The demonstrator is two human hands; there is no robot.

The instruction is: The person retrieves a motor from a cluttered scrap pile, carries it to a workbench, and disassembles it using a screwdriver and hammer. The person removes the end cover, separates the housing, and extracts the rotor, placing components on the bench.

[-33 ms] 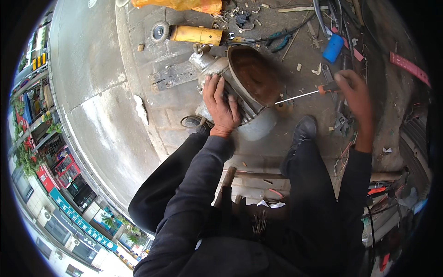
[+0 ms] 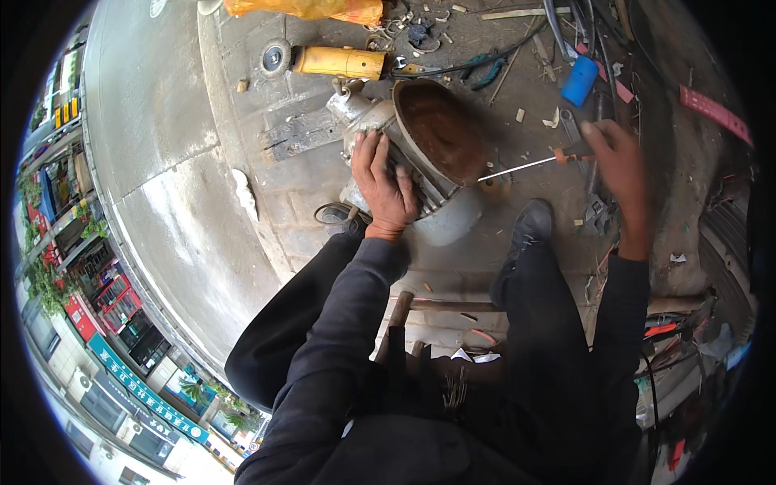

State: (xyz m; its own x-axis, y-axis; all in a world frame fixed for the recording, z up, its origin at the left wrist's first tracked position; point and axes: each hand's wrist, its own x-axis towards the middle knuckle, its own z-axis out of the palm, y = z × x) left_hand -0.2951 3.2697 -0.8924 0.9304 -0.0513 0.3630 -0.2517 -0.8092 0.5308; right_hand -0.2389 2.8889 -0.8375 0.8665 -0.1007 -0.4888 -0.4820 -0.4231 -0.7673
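A grey ribbed electric motor (image 2: 440,190) with a rusty brown open end lies on the paved ground in front of me. My left hand (image 2: 384,186) rests flat on its ribbed casing, fingers spread over the top. My right hand (image 2: 618,162), to the right of the motor, grips a screwdriver (image 2: 521,167) by its orange handle. The thin metal shaft points left, and its tip sits close to the motor's rim. Dark sleeves cover both of my forearms.
A yellow cylinder (image 2: 339,62) and an orange bag (image 2: 307,8) lie beyond the motor. A blue cylinder (image 2: 579,81), teal-handled pliers (image 2: 485,69), cables and scraps litter the far right. My black shoe (image 2: 525,230) stands beside the motor. A concrete slab (image 2: 162,121) lies to the left.
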